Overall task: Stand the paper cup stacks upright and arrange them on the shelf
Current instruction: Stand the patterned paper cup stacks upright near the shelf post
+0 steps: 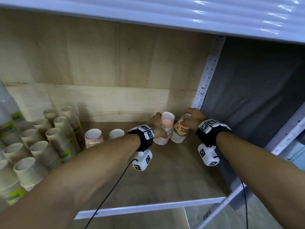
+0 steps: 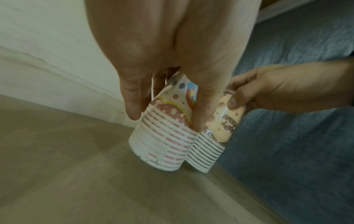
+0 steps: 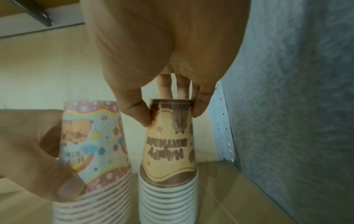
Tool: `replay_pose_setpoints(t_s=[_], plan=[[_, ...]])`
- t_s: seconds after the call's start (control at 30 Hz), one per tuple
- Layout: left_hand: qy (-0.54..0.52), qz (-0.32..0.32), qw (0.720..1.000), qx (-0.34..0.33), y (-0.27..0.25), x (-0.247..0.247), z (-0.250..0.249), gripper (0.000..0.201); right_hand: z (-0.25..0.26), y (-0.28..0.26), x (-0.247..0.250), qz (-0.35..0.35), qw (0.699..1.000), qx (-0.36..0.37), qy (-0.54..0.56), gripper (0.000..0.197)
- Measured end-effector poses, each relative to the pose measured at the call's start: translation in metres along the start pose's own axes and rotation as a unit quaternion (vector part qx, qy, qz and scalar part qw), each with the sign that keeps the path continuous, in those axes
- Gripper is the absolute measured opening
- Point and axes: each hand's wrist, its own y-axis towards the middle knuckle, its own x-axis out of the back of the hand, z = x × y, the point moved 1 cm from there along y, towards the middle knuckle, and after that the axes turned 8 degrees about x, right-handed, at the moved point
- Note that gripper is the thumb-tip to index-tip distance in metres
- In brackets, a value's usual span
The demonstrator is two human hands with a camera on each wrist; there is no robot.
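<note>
Two stacks of printed paper cups stand upside down, side by side, at the back right of the wooden shelf (image 1: 173, 176). My left hand (image 1: 156, 124) grips the pink rainbow stack (image 1: 165, 129) (image 2: 166, 136) (image 3: 95, 151), fingers and thumb round its sides. My right hand (image 1: 194, 119) pinches the top of the brown "Happy Birthday" stack (image 1: 179, 129) (image 2: 218, 130) (image 3: 168, 151) between thumb and fingers. The two stacks almost touch near their rims. In the right wrist view both stand on the shelf board.
At the left stand several beige cup stacks (image 1: 49, 142) with green bands. A pink stack (image 1: 94, 138) and a white stack (image 1: 116, 133) stand mid-shelf. A perforated white post (image 1: 208, 75) and a grey cloth wall (image 1: 247, 90) close the right side. A bottle (image 1: 6, 113) stands far left.
</note>
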Motion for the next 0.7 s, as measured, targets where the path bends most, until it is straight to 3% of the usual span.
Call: replay_pose_setpoints(t_s=[0.27, 0.47, 0.7], plan=[[-0.012, 0.003, 0.999, 0.035, -0.007, -0.008, 0.013, 0.089, 0.014, -0.005, -0.012, 0.063, 0.997, 0.028, -0.023, 0.033], [-0.009, 0.016, 0.999, 0.048, -0.013, -0.011, 0.02, 0.087, 0.02, -0.011, -0.012, 0.09, 0.995, 0.037, -0.021, 0.057], [-0.01, 0.04, 0.999, 0.033, -0.019, 0.004, 0.009, 0.081, 0.029, -0.011, -0.006, 0.11, 0.993, 0.029, -0.033, 0.047]])
